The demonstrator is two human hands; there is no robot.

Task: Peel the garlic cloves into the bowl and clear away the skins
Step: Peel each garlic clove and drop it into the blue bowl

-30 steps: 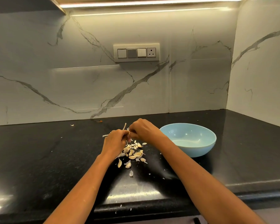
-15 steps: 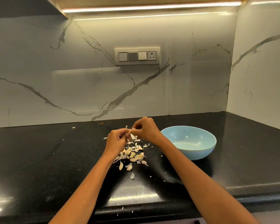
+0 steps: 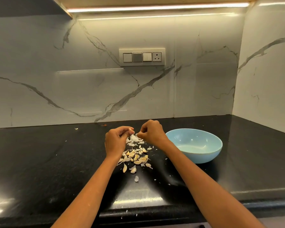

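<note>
A pile of garlic cloves [image 3: 136, 157] and papery skins [image 3: 134, 139] lies on the black counter, just left of a light blue bowl [image 3: 209, 155] whose inside looks bare. My left hand [image 3: 116, 139] pinches a garlic clove [image 3: 130, 129] at its fingertips above the pile. My right hand [image 3: 150, 133] is close beside it, fingers curled, pinching a bit of white skin [image 3: 136, 134]. The two hands are a small gap apart.
The black counter [image 3: 48, 162] runs to a front edge near me, with skin flecks scattered on it and a stray piece [image 3: 76, 128] at the back left. Marble walls close the back and right; a switch panel [image 3: 141, 57] sits on the back wall.
My hands have drawn slightly apart, and more white skin now lies on the pile below them. The long stem piece seen sticking up between the hands is no longer visible.
</note>
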